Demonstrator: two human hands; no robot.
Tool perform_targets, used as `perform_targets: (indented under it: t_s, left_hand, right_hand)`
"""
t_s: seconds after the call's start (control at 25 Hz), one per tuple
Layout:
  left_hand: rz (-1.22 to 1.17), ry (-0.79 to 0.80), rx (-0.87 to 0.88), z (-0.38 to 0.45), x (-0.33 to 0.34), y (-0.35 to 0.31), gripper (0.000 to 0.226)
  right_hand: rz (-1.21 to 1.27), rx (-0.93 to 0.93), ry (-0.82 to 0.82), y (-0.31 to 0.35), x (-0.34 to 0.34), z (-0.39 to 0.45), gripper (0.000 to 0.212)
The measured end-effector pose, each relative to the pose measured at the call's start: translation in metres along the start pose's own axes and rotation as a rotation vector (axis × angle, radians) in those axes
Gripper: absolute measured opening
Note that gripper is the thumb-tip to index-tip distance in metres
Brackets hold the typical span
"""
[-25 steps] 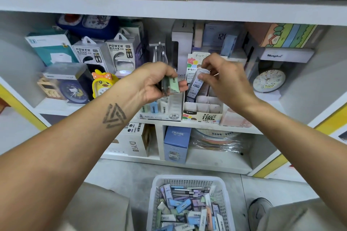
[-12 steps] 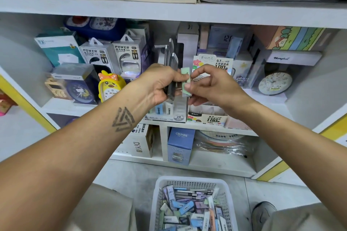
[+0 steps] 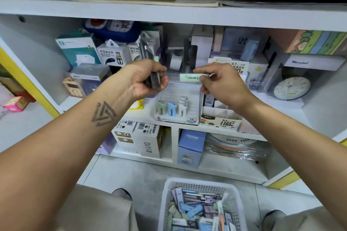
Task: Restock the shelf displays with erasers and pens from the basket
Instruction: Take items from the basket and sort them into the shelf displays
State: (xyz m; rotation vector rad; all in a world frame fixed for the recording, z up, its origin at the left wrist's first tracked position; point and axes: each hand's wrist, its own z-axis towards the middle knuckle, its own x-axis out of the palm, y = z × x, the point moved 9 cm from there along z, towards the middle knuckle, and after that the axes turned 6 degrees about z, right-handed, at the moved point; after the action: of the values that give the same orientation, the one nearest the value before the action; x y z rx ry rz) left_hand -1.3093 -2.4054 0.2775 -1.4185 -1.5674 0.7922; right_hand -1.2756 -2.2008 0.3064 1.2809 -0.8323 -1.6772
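Note:
My right hand [image 3: 223, 82] pinches a pale green eraser [image 3: 189, 77] held sideways just above the clear eraser display box [image 3: 177, 99] on the white shelf [image 3: 216, 130]. My left hand [image 3: 144, 80] grips a small stack of erasers and dark slim packs [image 3: 155, 80], left of the display. Green, blue and white erasers stand in the display's front row. To its right sits a pencil-lead display carton [image 3: 219, 118]. On the floor below, a white basket [image 3: 169, 189] holds many erasers and several pens.
The shelf is crowded with power bank boxes [image 3: 112, 55], clocks [image 3: 292, 88] and other cartons behind the displays. Lower cubbies hold DIY boxes [image 3: 148, 142], a blue box [image 3: 190, 146] and wrapped plates. My shoes and knees flank the basket.
My right hand took the green eraser from the left hand's stack and carried it right, over the clear display box. The view shifted down slightly.

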Motion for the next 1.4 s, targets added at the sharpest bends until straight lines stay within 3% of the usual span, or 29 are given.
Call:
perform_targets:
  t_s: [0.32, 0.68, 1.24, 1.4]
  left_hand:
    - [0.235, 0.053, -0.043, -0.009, -0.027, 0.010, 0.018]
    - [0.235, 0.065, -0.014, -0.011, -0.047, 0.008, 0.011]
    - [0.256, 0.033, -0.015, -0.010, -0.053, 0.009, 0.012]
    - [0.284, 0.009, -0.016, -0.010, -0.057, 0.009, 0.013]
  right_hand:
    - [-0.149, -0.118, -0.003, 0.001, 0.048, 0.024, 0.016]
    - [-0.482, -0.327, 0.188, 0.013, 0.097, 0.014, 0.011]
    - [-0.494, -0.294, 0.214, 0.022, 0.104, 0.008, 0.008]
    - [-0.612, -0.298, 0.305, 0.019, 0.113, 0.006, 0.014]
